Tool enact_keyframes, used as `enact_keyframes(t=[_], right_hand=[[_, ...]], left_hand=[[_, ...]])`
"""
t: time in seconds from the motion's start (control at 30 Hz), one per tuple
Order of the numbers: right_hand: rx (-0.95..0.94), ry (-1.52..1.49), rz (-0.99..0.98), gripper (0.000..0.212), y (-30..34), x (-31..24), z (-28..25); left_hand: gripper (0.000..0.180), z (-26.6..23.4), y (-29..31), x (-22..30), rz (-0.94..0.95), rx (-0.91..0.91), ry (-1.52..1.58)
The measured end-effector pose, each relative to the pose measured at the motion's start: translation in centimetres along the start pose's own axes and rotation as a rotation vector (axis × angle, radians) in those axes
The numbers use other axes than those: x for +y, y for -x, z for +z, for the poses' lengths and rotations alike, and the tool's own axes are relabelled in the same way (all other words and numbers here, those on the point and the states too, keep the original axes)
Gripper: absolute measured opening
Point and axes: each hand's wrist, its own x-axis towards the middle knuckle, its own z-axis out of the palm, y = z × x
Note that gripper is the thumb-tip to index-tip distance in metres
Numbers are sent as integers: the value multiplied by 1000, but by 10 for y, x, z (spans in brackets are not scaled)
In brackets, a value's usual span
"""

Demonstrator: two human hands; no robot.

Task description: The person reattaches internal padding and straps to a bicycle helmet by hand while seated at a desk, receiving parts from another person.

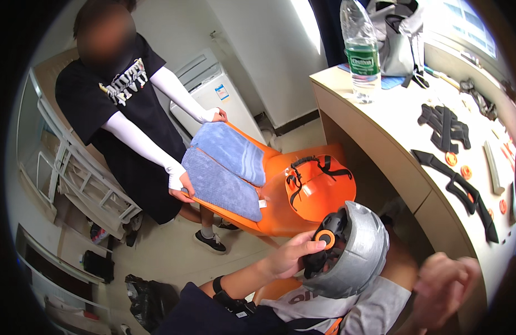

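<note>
My left hand (291, 255) grips a silver-grey hard helmet (361, 251) by its black inner headband, the thumb on the orange adjusting knob (325, 239). The helmet lies tilted over my lap, its inside facing left. My right hand (445, 290) is raised beside it near the desk's edge, its fingers bent and blurred; whether it holds anything cannot be made out. In front of me an orange helmet (319, 192) with black straps rests upside down on the seat of an orange chair (277, 220).
Opposite, a person in black with white sleeves grasps the chair's backrest, which carries blue towels (227, 178). On the right, a curved desk (395, 123) bears a water bottle (363, 58), a grey bag (403, 42), black straps (445, 127) and orange round parts (451, 159). A black plastic bag (149, 301) sits lower left.
</note>
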Motion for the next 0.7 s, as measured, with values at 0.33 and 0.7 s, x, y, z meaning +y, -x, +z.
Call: enact_keyframes(t=[0.33,0.7], right_hand=[[-647,712,-99,43,43,14,6],[-756,931,6,42,31,-20,11]], left_hand=[[61,10,5,-25,-172,-150,-93],[69,51,3,-47,-58,-175,-164]])
